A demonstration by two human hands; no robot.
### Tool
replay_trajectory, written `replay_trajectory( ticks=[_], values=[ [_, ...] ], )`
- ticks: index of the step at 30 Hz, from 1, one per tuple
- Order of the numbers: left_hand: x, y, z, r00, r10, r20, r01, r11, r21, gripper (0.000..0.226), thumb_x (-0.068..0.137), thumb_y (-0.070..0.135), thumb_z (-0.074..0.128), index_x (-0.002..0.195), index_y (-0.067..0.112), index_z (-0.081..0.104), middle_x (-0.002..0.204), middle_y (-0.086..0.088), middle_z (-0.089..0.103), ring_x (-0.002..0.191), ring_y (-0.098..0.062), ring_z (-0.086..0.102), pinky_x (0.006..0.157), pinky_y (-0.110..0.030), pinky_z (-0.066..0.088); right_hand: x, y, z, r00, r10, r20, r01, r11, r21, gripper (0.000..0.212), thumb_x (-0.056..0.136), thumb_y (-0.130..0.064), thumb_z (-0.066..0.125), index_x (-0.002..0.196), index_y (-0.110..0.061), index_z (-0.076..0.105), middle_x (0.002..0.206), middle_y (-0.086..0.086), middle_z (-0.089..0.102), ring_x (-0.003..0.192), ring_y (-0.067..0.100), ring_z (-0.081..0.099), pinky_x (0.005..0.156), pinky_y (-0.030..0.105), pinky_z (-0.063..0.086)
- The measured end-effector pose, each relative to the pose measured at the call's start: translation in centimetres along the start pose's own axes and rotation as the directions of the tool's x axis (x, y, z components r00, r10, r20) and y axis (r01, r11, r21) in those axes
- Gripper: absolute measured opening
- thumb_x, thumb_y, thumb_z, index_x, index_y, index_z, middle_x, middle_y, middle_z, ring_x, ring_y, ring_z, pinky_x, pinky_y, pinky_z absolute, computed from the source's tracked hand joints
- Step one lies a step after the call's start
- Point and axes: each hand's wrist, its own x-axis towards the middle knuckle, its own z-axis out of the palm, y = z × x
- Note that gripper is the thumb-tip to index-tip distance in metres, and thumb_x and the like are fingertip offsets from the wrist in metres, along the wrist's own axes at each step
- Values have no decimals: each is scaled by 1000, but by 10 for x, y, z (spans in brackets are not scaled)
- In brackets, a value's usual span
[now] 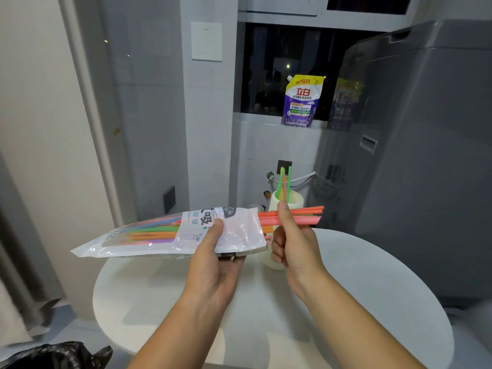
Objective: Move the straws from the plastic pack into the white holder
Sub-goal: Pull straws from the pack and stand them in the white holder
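My left hand (213,259) holds the plastic pack (165,233) level above the round white table (346,288), its open mouth pointing right. Coloured straws fill the pack. My right hand (292,243) pinches two orange-red straws (306,215) that stick out of the pack's mouth to the right. Behind my right hand stands the white holder (292,202), with three straws (285,182), green and pink, upright in it. The holder's lower part is partly hidden by the pack and my hand.
A grey washing machine (415,155) stands close on the right. A purple detergent pouch (302,102) sits on the window ledge behind. A black bag (58,355) lies at the lower left, a curtain (16,262) hangs on the left.
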Motion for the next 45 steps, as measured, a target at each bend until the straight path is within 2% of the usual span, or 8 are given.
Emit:
replay_trajectory(
  ticks=[6, 10, 15, 22, 32, 37, 42, 45],
  values=[
    [-2, -5, -2, 1000, -25, -17, 24, 1000, -5, 39, 97, 9, 64, 135, 14, 61, 116, -11, 78, 105, -25, 75, 98, -51, 55, 10, 3, 3, 991, -44, -127, 33, 996, -88, 35, 96, -43, 59, 79, -14, 64, 56, 2, 48, 51, 18, 41, 47, 25, 33],
    [-1, -5, -3, 999, -26, -24, 26, 1000, -9, 35, 97, 9, 64, 132, 14, 61, 103, -8, 81, 90, -21, 79, 86, -46, 58, 10, -7, 1, 993, -50, -105, 46, 998, -39, 31, 100, -31, 57, 78, -9, 61, 51, -1, 46, 45, 12, 41, 43, 24, 36],
    [4, -3, -8, 998, -30, -57, 27, 998, -48, 40, 96, 8, 66, 135, 16, 59, 113, -10, 79, 97, -23, 77, 83, -48, 59, 17, -25, -9, 992, -96, -80, 94, 995, -32, 28, 101, -20, 55, 87, 0, 67, 56, 5, 58, 46, 11, 54, 43, 23, 48],
    [19, -3, -19, 999, -40, -36, 36, 994, -107, 49, 94, 10, 67, 141, 12, 54, 128, -17, 72, 122, -37, 67, 109, -62, 46, 31, -67, -25, 990, -140, -24, 132, 968, -212, 32, 101, -24, 56, 81, -2, 65, 55, 9, 64, 44, 15, 59, 49, 26, 55],
    [35, 1, -21, 999, -16, -50, 10, 991, -133, 44, 96, 11, 65, 140, 12, 55, 126, -15, 74, 117, -35, 70, 106, -62, 49, 50, -119, -50, 973, -227, -35, 204, 924, -323, 35, 101, -25, 57, 99, 8, 68, 62, 11, 66, 49, 15, 64, 50, 25, 56],
    [30, -4, -18, 995, -24, -97, 14, 995, -102, 38, 97, 10, 64, 135, 14, 59, 123, -11, 75, 111, -26, 72, 93, -52, 56, 61, -139, -62, 936, -327, -131, 261, 895, -363, 33, 100, -26, 57, 97, 5, 68, 66, 11, 66, 47, 12, 65, 49, 24, 56],
    [26, -11, -14, 996, -37, -80, 30, 996, -90, 35, 97, 9, 64, 132, 15, 61, 124, -11, 75, 115, -27, 70, 106, -53, 51, 67, -148, -62, 910, -383, -156, 280, 849, -449, 31, 100, -28, 58, 94, 1, 67, 67, 11, 66, 47, 13, 66, 55, 31, 59],
    [24, -13, -13, 995, -47, -83, 39, 995, -91, 28, 97, 8, 64, 124, 16, 63, 119, -10, 76, 113, -26, 71, 104, -52, 52, 68, -154, -60, 894, -418, -161, 293, 818, -495, 31, 100, -28, 57, 84, -3, 65, 61, 10, 65, 43, 14, 65, 55, 34, 61]
  ],
)
